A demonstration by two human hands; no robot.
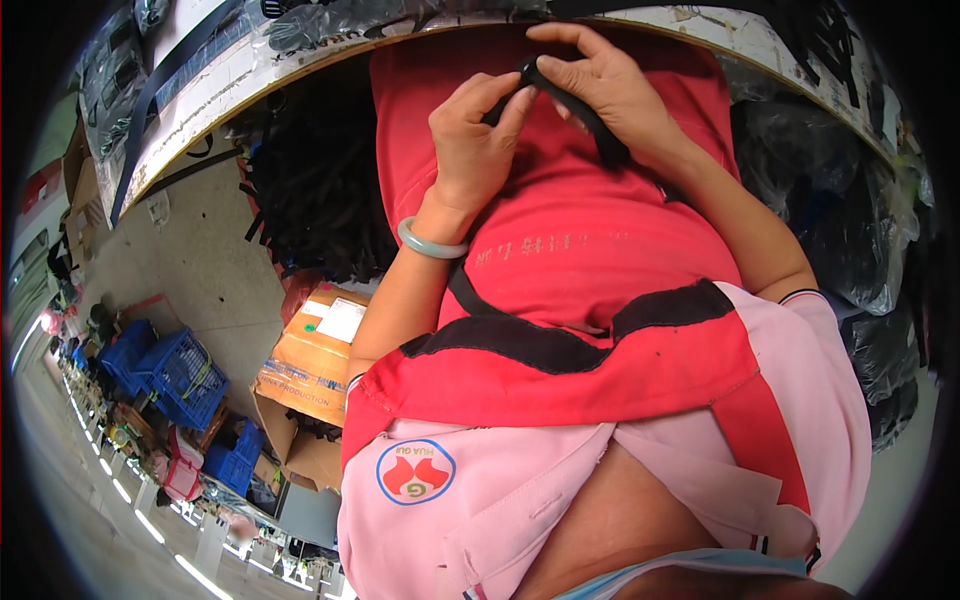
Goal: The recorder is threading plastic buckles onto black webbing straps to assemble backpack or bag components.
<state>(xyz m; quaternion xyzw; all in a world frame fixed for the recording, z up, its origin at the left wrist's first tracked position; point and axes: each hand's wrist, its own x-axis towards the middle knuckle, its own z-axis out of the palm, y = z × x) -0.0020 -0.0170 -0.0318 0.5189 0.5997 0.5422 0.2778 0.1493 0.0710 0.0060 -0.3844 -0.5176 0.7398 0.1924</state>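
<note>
From my remote post, I see the tabletop (230,82) beyond my left grip (472,140) and right grip (615,95), a red apron (580,235) beneath them. Both grips are narrow, holding a black strap (598,128) between them; it runs under the right grip's palm.

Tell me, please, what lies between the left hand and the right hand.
A black strap, held by both the left hand and the right hand, as the head view shows.

Black strap (597,126) — narrow, bent, slanting — held between left hand (474,132) and right hand (612,92).
</note>
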